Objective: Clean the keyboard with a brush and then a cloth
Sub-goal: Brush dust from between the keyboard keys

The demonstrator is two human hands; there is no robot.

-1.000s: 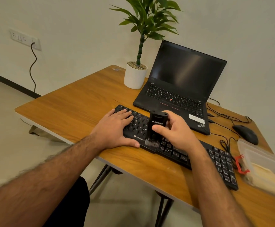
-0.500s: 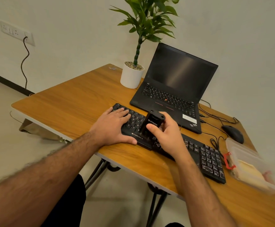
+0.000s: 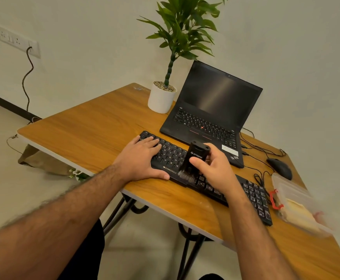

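A pale wall backs the wooden tabletop (image 3: 96,134), where a potted plant (image 3: 162,97) stands beside an open black laptop (image 3: 209,114). The black keyboard (image 3: 252,196) lies near the front edge, just in front of the laptop. My left hand (image 3: 139,161) rests flat on its left end, fingers straight over the keys. My right hand (image 3: 213,168) has its grip closed round the black brush (image 3: 193,158), bristles down on the keys. A mouse (image 3: 279,168) and a clear plastic box (image 3: 298,205) sit to the right.
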